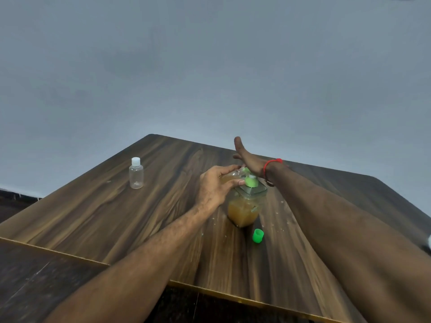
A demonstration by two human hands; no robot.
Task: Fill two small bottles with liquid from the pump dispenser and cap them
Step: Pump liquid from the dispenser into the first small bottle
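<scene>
One small bottle (229, 176) was being filled: the left hand (215, 186) held it tilted under the green pump head (251, 180), its fingers (235, 182) curled closed around the clear body so that only a little amber-tinted plastic showed between them. The right hand (248, 159) lay flat on top of the pump, palm down and fingers (238, 143) spread straight and gripping nothing, which looked like a press in progress. Directly beneath both hands stood the pump dispenser (243, 209), a square clear jar about half full of amber liquid. Just nearer the person than the jar, below the right wrist with its red thread band (271, 163), lay a loose green cap (257, 235), probably the one belonging to the held bottle. Well off to the left of the left hand stood the second bottle (136, 174), upright, seemingly empty, its white cap on. By my judgement the job was in its first half; how full the held bottle was could not be told. The next move would call for keeping its mouth steady under the spout, then setting it upright and reaching back for the green cap. The worktop (163, 217) offered open room left of the hands, while its far edge ran close behind the right hand's fingers and the near edge lay under the forearms. Small droplets dotted the wood around the jar.
</scene>
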